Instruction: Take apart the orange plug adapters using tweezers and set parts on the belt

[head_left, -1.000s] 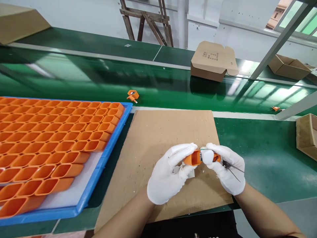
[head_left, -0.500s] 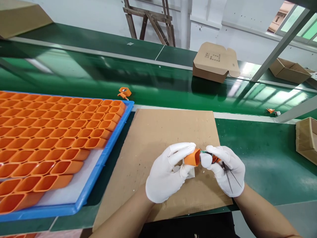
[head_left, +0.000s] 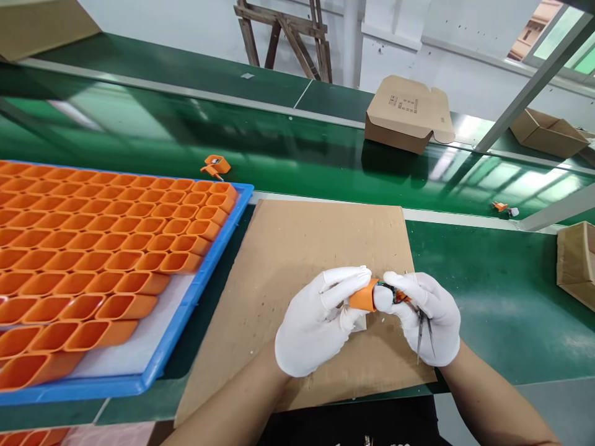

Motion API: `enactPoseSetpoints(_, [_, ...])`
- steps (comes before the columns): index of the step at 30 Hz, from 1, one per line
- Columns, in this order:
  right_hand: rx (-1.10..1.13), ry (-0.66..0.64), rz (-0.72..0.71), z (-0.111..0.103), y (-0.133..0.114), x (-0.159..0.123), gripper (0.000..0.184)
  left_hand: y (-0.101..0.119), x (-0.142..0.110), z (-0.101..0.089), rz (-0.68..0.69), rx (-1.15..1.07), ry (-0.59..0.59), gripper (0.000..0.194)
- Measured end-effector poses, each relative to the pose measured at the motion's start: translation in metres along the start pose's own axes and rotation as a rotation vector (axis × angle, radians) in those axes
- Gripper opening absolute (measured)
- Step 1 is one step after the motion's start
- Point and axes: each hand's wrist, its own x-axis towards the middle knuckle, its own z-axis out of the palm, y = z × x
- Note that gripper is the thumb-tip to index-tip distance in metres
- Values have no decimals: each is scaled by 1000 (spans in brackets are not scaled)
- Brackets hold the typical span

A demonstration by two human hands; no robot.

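Both my hands wear white gloves and meet over a brown cardboard sheet [head_left: 302, 248]. My left hand [head_left: 320, 322] is closed round an orange plastic shell [head_left: 362, 296], holding it by thumb and fingers. My right hand [head_left: 425, 316] pinches a small dark and orange insert [head_left: 395, 293] against the shell's open end, and also grips thin metal tweezers [head_left: 423, 328] that hang down across the palm. To the left, a blue tray [head_left: 195, 297] holds several rows of the same orange shells [head_left: 102, 248].
A green conveyor belt [head_left: 279, 148] runs behind the cardboard sheet. One orange piece [head_left: 214, 165] lies on the belt, another small one [head_left: 502, 207] at the right. Folded cardboard boxes [head_left: 409, 114] sit beyond; an open box [head_left: 576, 260] stands at the right edge.
The orange piece on the belt has travelled to the left. My hands stay together on the shell; the tweezers in my right hand have swung to hang more steeply downward.
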Motion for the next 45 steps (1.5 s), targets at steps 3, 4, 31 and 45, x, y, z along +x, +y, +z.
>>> enactPoseSetpoints(3, [-109, -19, -17, -2, -2, 3, 47, 0, 0, -1, 3, -23, -4, 48])
enactPoseSetpoints(4, [-140, -29, -20, -3, -2, 3, 46, 1, 0, -2, 1, -33, -9, 48])
enactPoseSetpoints(31, [-680, -116, 21, 3, 14, -8, 20, -10, 11, 2, 100, 281, -375, 78])
enactPoseSetpoints(45, [-121, 181, 117, 2, 19, -10, 44, 2, 11, 4, -413, -311, 47, 48])
